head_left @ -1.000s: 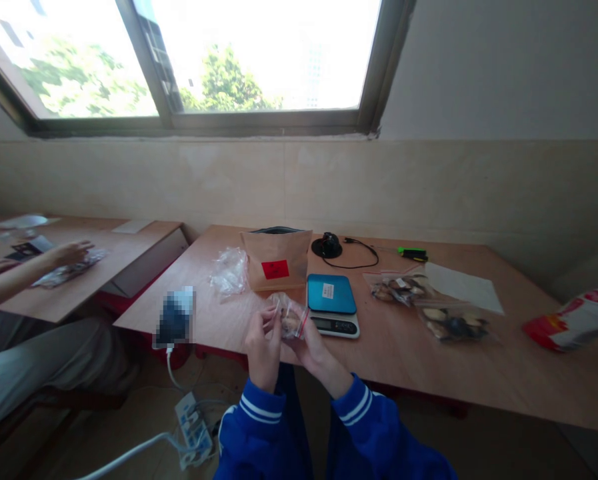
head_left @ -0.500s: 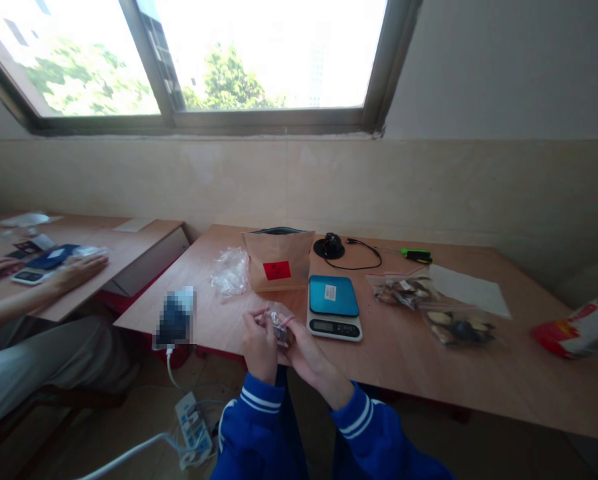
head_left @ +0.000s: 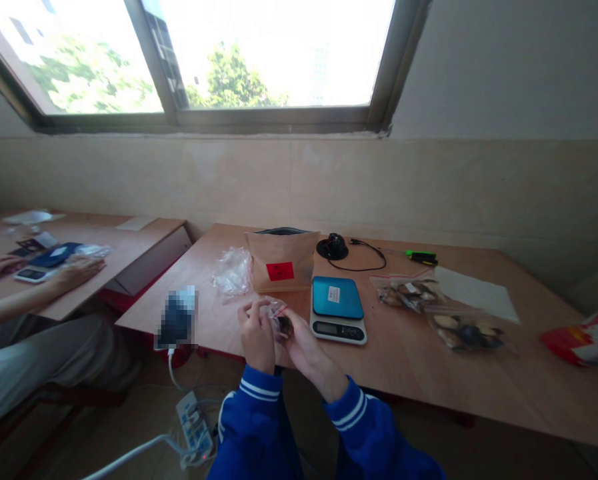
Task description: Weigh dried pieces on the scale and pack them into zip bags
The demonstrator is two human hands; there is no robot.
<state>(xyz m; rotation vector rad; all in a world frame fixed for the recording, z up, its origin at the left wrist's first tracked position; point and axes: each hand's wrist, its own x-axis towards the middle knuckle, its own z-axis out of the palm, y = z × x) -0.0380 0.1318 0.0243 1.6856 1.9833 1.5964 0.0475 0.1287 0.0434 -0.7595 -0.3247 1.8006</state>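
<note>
Both of my hands hold a small clear zip bag with dark pieces inside, just over the table's front edge. My left hand pinches its left side, fingers bent over the plastic. Around its right side curls my right hand, thumb on top near the red seal line. Right of the hands lies a kitchen scale with a blue plate. Behind them a brown paper pouch with a red label stands upright, its top open. Crumpled empty clear bags lie at the pouch's left.
Two zip bags, one of mixed dried pieces and one with pale slices, lie right of the scale. Behind are a black round stand with cable, a screwdriver and white paper. A red-white packet sits far right. Another person's hand is at left.
The small bag has turned in my fingers, and its dark contents show more now. My hands have shifted only slightly. The whole view has moved a little.
</note>
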